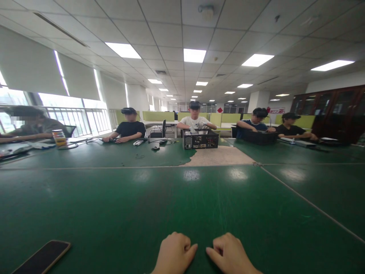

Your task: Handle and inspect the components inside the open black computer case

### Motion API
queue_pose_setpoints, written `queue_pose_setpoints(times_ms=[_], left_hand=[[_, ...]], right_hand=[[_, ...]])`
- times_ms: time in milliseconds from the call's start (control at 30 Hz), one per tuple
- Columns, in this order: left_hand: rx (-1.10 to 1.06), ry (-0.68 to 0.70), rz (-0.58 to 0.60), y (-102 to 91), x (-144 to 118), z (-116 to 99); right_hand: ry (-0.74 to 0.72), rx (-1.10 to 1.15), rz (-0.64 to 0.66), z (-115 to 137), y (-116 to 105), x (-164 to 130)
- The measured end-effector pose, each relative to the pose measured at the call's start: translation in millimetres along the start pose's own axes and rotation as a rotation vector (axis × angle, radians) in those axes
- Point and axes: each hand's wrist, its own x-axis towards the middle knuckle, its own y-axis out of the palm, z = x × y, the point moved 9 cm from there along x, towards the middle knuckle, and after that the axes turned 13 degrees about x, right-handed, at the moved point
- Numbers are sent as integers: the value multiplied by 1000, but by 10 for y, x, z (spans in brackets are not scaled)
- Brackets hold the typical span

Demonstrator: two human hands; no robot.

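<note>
Both of my hands rest at the near edge of the green tabletop [137, 213]. My left hand [175, 253] is curled into a loose fist, its thumb pointing inward, and nothing shows in it. Close by on the right, my right hand [230, 254] is closed the same way, its thumb facing the left one across a small gap. A dark phone [44, 258] with a light brown edge lies flat at the lower left, apart from my left hand.
Across the table, a person in white [196, 122] reaches into an open computer case [201, 140]. Another person [252, 125] works at a black case [261, 137]. At the far left stands a can [59, 138]. A bare beige patch [219, 155] breaks the green covering.
</note>
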Motion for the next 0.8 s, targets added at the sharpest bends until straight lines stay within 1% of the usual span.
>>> queue_pose_setpoints(times_ms=[133,400,500,567,633,667,700,733,767,800], left_hand=[[20,0,4,2,3,-7],[16,16,-39,12,3,2],[7,16,-37,15,13,10],[-4,5,-27,20,20,20],[-16,2,-22,23,24,20],[-22,6,-24,22,24,16],[-26,10,-27,20,23,11],[-30,15,-29,21,21,7],[-33,17,-31,21,19,6],[-36,18,-34,23,17,7]], right_hand=[[-4,-10,-1,13,-7,-5],[-6,-18,2,29,-21,4],[25,-1,12,70,-27,-39],[47,43,17,91,-95,-102],[68,51,3,41,-294,-175],[87,22,-14,-40,-463,-208],[115,-30,-39,-166,-685,-238],[153,-96,-74,-338,-961,-267],[197,-164,-118,-549,-1289,-298],[230,-221,-177,-773,-1661,-334]])
